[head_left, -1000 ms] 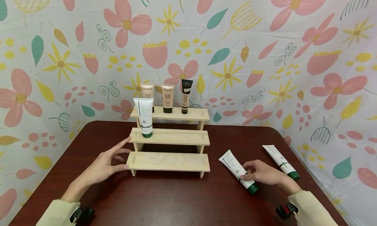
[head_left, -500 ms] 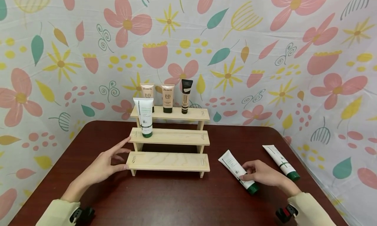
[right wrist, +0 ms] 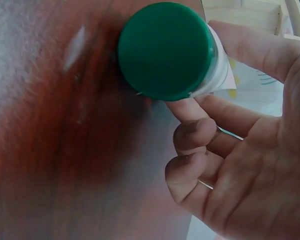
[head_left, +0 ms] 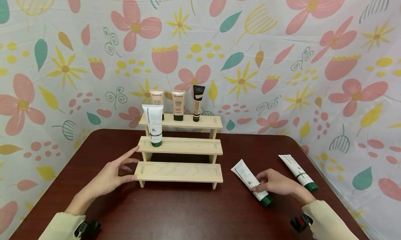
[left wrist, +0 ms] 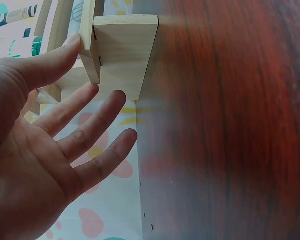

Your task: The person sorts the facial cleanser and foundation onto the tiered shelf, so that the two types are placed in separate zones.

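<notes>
My right hand [head_left: 275, 183] grips a white squeeze tube [head_left: 245, 174] with a green cap, between thumb and fingers, low over the table right of the stand. The right wrist view shows the tube's round green cap [right wrist: 166, 51] facing the camera, with the ring and little fingers curled below it. My left hand [head_left: 108, 179] is at the left side of a three-step wooden display stand [head_left: 178, 171]. Its fingers are spread, and the thumb and index fingertip touch the step ends. In the left wrist view the other fingers [left wrist: 97, 127] hold nothing.
A matching white tube [head_left: 297, 172] lies on the table [head_left: 188, 212] at the right. Another white tube [head_left: 154, 123] stands on the middle step's left. On the top step are two beige BB tubes [head_left: 178, 106] and a black tube [head_left: 197, 102]. A flowered cloth [head_left: 238, 41] hangs behind.
My right hand and the tube in it have shifted slightly to the left. The left hand stays in place at the stand.
</notes>
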Action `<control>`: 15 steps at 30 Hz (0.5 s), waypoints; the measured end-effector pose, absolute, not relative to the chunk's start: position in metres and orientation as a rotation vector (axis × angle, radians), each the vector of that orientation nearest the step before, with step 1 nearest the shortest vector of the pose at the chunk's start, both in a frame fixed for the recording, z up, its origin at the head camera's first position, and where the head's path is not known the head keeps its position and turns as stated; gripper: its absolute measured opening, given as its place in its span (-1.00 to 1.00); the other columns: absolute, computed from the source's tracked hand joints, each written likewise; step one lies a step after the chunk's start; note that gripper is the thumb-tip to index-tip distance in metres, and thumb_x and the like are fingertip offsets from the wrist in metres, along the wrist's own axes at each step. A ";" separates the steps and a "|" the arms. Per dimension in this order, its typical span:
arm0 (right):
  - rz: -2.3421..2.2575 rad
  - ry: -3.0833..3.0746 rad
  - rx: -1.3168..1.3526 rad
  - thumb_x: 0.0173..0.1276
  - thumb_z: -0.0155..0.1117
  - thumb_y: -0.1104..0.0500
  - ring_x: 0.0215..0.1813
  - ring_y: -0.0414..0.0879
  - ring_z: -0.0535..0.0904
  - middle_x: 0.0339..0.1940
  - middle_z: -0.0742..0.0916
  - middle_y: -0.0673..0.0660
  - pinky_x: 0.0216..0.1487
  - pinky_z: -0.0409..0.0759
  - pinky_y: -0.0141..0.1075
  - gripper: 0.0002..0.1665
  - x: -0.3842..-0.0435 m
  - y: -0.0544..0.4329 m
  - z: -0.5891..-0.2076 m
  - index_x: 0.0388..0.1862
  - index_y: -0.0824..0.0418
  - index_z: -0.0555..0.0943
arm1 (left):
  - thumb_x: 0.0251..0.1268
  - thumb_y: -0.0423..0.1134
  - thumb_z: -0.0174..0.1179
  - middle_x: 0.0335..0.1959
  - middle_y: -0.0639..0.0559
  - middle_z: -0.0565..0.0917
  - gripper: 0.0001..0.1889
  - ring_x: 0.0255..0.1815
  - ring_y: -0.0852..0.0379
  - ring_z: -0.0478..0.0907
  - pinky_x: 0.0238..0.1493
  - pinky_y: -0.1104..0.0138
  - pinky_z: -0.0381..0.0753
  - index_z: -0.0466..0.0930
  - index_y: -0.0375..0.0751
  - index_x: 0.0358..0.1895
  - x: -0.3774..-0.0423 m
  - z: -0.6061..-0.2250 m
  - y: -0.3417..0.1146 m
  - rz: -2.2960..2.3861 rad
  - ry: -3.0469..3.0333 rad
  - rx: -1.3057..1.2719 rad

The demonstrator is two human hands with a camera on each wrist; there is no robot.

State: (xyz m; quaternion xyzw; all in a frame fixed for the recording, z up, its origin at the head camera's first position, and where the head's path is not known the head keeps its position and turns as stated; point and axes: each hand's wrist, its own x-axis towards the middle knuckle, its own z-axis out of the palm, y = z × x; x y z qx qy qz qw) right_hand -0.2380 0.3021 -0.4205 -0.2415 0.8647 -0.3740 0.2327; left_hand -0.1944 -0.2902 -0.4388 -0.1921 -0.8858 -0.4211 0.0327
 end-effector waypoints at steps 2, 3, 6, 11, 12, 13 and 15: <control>-1.028 2.392 -0.643 0.47 0.43 0.10 -0.64 -0.26 0.10 -0.71 0.33 -0.08 -0.55 0.11 -0.30 -0.67 -0.237 0.302 -0.422 -0.38 0.32 0.64 | 0.22 -0.41 0.54 0.26 -0.19 0.66 0.09 -0.04 -0.09 0.73 -0.05 0.16 0.71 0.09 0.17 0.73 -0.195 -0.439 -0.290 -1.301 -2.726 -0.594; -1.028 2.402 -0.632 0.46 0.44 0.09 -0.64 -0.26 0.10 -0.71 0.32 -0.08 -0.55 0.12 -0.30 -0.63 -0.236 0.302 -0.423 -0.42 0.34 0.61 | 0.22 -0.41 0.54 0.26 -0.19 0.66 0.08 -0.04 -0.09 0.73 -0.06 0.17 0.71 0.09 0.17 0.73 -0.195 -0.439 -0.290 -1.302 -2.726 -0.595; -1.033 2.440 -0.609 0.45 0.46 0.06 -0.63 -0.25 0.10 -0.70 0.30 -0.07 -0.54 0.12 -0.31 -0.54 -0.234 0.301 -0.425 -0.49 0.35 0.54 | 0.22 -0.42 0.53 0.26 -0.19 0.66 0.08 -0.04 -0.10 0.72 -0.07 0.20 0.71 0.09 0.18 0.73 -0.195 -0.439 -0.290 -1.304 -2.725 -0.595; -1.036 2.519 -0.602 0.44 0.47 0.04 -0.61 -0.25 0.10 -0.68 0.29 -0.08 -0.55 0.12 -0.31 -0.52 -0.230 0.301 -0.427 -0.52 0.29 0.48 | 0.21 -0.43 0.53 0.26 -0.19 0.66 0.09 -0.04 -0.08 0.72 -0.06 0.18 0.71 0.09 0.17 0.73 -0.195 -0.440 -0.290 -1.301 -2.725 -0.595; -1.037 2.540 -0.597 0.43 0.47 0.04 -0.60 -0.25 0.09 -0.67 0.30 -0.07 -0.55 0.11 -0.30 -0.51 -0.229 0.301 -0.427 -0.53 0.28 0.46 | 0.21 -0.43 0.53 0.26 -0.18 0.66 0.09 -0.04 -0.08 0.72 -0.05 0.16 0.71 0.09 0.17 0.73 -0.195 -0.440 -0.290 -1.301 -2.724 -0.595; -1.035 2.564 -0.590 0.42 0.48 0.03 -0.59 -0.25 0.10 -0.65 0.32 -0.07 -0.54 0.12 -0.31 -0.52 -0.228 0.300 -0.427 -0.52 0.26 0.47 | 0.21 -0.43 0.54 0.26 -0.19 0.66 0.09 -0.04 -0.07 0.72 -0.04 0.14 0.71 0.10 0.17 0.73 -0.195 -0.440 -0.290 -1.303 -2.723 -0.595; -1.039 2.610 -0.567 0.41 0.50 0.02 -0.58 -0.25 0.12 -0.62 0.36 -0.05 -0.53 0.13 -0.31 -0.55 -0.227 0.299 -0.427 -0.50 0.24 0.50 | 0.21 -0.42 0.54 0.26 -0.19 0.66 0.09 -0.05 -0.06 0.73 -0.03 0.12 0.71 0.09 0.17 0.73 -0.195 -0.439 -0.290 -1.303 -2.723 -0.593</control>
